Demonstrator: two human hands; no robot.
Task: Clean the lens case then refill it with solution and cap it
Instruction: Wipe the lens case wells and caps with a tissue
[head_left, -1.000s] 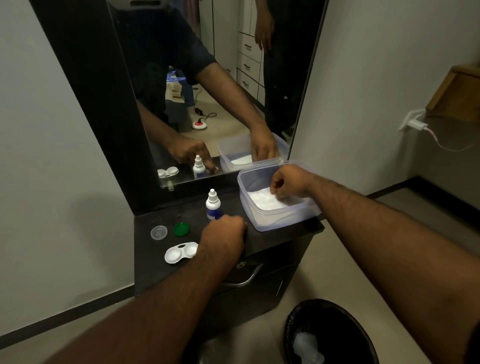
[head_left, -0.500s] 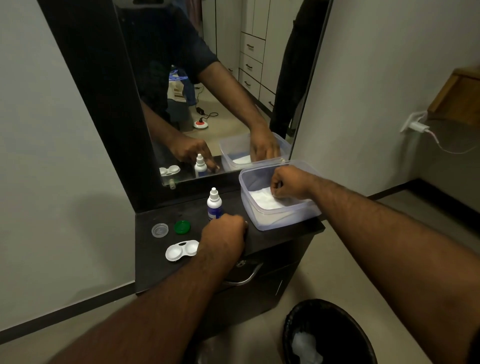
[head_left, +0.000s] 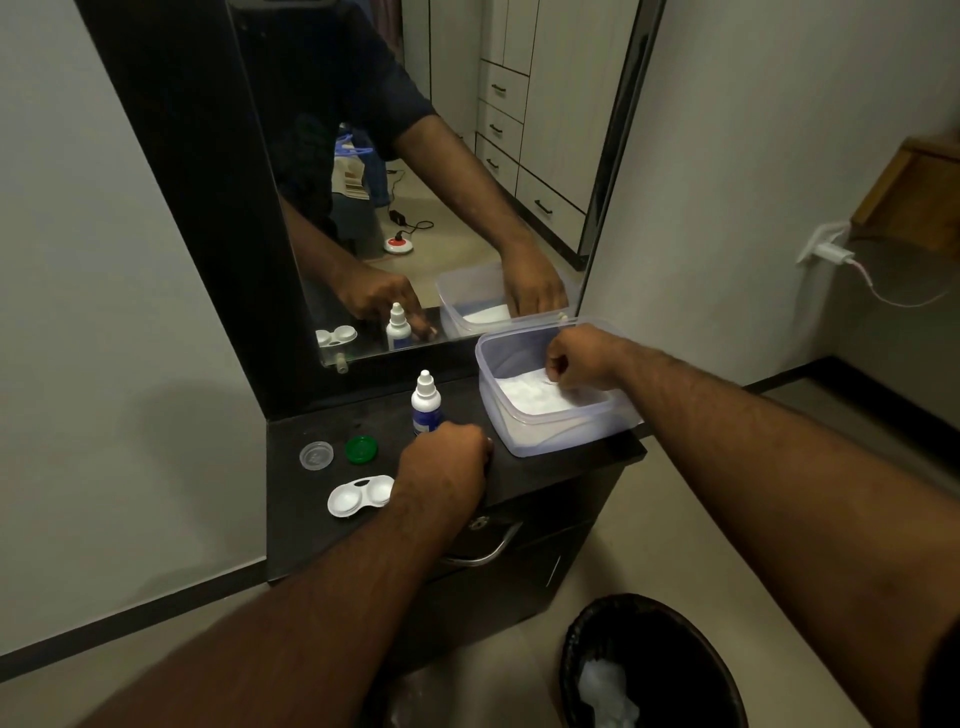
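On the dark counter (head_left: 545, 478) below a mirror, the open lens case (head_left: 360, 496) lies near left. The right hand (head_left: 584, 355) pinches a tissue (head_left: 535, 395) in the tub (head_left: 566, 434), likely for wiping; the left hand (head_left: 441, 470) rests fisted, empty.

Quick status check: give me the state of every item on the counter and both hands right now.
White two-well lens case: open, uncapped, flat on the counter.
Green round cap: off, lying loose.
Clear round cap: off, lying loose.
White solution bottle: upright, capped.
Clear plastic tub: lidless, white tissue inside.
Left hand: fisted on the counter.
Right hand: pinching the tissue.
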